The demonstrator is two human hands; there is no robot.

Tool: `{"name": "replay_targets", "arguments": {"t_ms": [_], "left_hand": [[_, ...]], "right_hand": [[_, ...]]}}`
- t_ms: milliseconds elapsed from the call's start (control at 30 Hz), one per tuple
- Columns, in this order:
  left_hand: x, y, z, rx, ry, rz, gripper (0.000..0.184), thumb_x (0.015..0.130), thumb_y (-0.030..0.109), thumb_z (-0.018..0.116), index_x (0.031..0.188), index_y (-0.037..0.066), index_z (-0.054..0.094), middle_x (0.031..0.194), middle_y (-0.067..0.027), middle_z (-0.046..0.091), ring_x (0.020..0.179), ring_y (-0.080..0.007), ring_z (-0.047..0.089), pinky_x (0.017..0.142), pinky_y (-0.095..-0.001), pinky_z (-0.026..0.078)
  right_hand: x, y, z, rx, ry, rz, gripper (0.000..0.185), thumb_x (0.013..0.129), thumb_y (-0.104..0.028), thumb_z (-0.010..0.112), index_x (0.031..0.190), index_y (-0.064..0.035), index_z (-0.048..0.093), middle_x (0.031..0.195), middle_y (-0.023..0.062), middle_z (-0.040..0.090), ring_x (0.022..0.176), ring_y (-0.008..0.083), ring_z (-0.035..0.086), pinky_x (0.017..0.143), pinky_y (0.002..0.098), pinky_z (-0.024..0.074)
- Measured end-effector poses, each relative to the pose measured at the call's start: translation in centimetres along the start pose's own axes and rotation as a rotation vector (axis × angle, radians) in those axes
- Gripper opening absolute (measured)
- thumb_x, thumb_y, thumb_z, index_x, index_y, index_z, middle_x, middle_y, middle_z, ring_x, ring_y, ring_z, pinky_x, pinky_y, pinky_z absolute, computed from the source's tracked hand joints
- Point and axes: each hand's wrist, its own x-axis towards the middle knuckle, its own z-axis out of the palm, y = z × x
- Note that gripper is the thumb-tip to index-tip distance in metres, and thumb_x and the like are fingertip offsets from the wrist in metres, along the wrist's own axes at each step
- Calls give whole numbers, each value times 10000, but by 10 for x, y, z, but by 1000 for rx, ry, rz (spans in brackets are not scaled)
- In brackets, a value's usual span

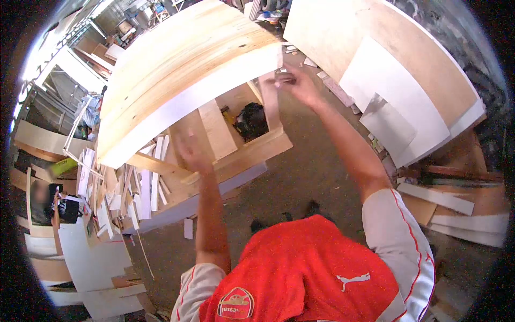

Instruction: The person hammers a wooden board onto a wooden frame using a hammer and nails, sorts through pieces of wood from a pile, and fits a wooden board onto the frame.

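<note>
A wooden table [188, 59] with a planked pale top and a white-lit front edge stands before me. Below its top is a lower frame with a front rail [252, 153]. My left hand [193, 153] is under the front edge, above that rail, its fingers smeared by motion. At the table's right front corner, beside the leg [271, 102], is my right hand [298, 86]. Its fingers are curled together, and what they hold, if anything, is too small to make out. A dark bundle [251, 121] lies inside the lower frame, next to a board [217, 129].
Large sheets of board [391, 80] lean at the right. Wood offcuts [120, 198] are heaped at the left, near a white panel [94, 268]. More strips [437, 198] lie at the lower right. Brown floor [289, 188] shows between the table and me.
</note>
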Motion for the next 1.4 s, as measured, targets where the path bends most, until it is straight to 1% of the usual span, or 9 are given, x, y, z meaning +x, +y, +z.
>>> {"name": "replay_targets", "arguments": {"t_ms": [67,333,467,700,900,1033,1133,1333,1400], "left_hand": [[-35,17,62,-206,-246,-190,513,1056,270,519,1449,-56,470,1457,-182,516,1352,-254,464,1174,-372,316],[-84,93,227,-14,-301,45,506,1077,267,458,1452,-73,451,1471,-216,499,1360,-281,469,1167,-371,323],[-74,96,252,-104,-179,-62,447,1080,328,466,1235,-78,568,1225,-158,616,1137,-226,593,952,-350,488],[-51,48,271,-154,-124,-76,520,1092,456,387,892,0,537,641,-101,577,623,-217,571,604,-336,490],[-54,27,290,25,113,31,592,1087,503,280,1092,-51,491,995,-156,576,865,-252,574,759,-394,508],[-55,39,308,117,367,-141,867,923,754,384,1294,-29,416,1161,-159,539,1068,-269,565,916,-415,489],[-60,-2,284,-1,443,-297,987,932,820,210,1478,-1,269,1404,-208,422,1305,-319,454,1074,-472,403],[-61,5,300,-70,566,-137,990,955,770,52,1575,-2,53,1589,-253,228,1423,-359,349,1167,-510,301],[-63,37,322,81,655,-148,918,1004,706,104,1566,-18,155,1535,-241,340,1386,-340,393,1159,-470,311]], "right_hand": [[2,10,-9,-52,-57,40,823,885,-184,775,1569,-81,328,1204,142,689,1127,199,650,992,347,506],[14,19,-38,-151,-248,-66,830,875,-162,764,1574,-110,318,1294,161,656,1097,230,677,933,362,556],[17,12,-51,-33,-285,-99,803,878,-187,766,1563,-134,351,1295,178,653,1015,242,702,890,368,569],[51,48,-58,-49,-254,-360,691,852,-243,784,1465,-100,499,1206,164,690,958,236,714,852,373,572],[102,65,-66,11,-392,-468,624,793,-258,827,1336,-73,582,1229,169,675,988,248,716,869,389,568],[137,74,-72,33,-496,-549,645,774,-221,835,1344,-86,565,1245,156,664,1008,252,707,892,396,561],[153,84,-69,107,-550,-576,635,776,-185,830,1345,-90,565,1230,140,663,992,250,694,895,390,556],[186,88,-73,221,-675,-663,627,792,-133,814,1364,-95,561,1250,125,648,960,240,682,867,364,557],[189,92,-76,273,-735,-660,647,800,-128,811,1391,-104,549,1278,126,641,952,229,685,853,352,558]]}}
